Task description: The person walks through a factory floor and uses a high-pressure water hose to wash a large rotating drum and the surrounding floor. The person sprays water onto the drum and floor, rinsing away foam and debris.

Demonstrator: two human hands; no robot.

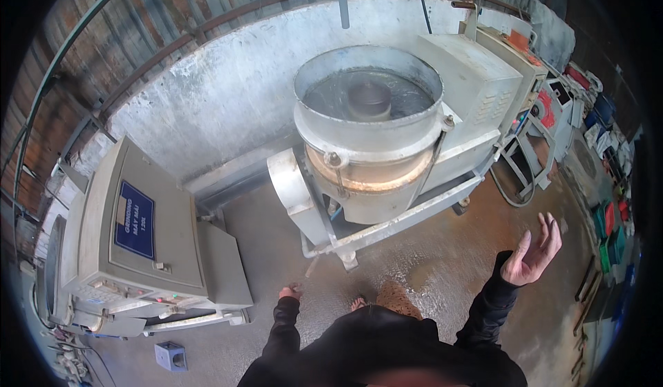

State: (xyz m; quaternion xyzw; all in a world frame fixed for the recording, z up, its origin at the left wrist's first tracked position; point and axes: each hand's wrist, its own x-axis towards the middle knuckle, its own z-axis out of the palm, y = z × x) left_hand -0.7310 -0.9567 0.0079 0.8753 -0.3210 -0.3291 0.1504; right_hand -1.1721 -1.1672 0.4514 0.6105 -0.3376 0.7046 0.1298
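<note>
My right hand is raised at the right, palm turned up, fingers and thumb apart, holding nothing. My left hand hangs low over the wet floor with its fingers curled in, and no object shows in it. Ahead of me stands a large round machine tub on a metal frame. Greyish liquid swirls inside it around a dark central hub. Neither hand touches the machine. Nearest to my left hand are the frame's front corner and a grey cabinet machine with a blue label plate.
A small blue-grey plastic stool sits at the lower left. Behind the tub is a boxy machine housing. A hose loops near the floor. Colourful bins and bags line the right side. The floor is wet.
</note>
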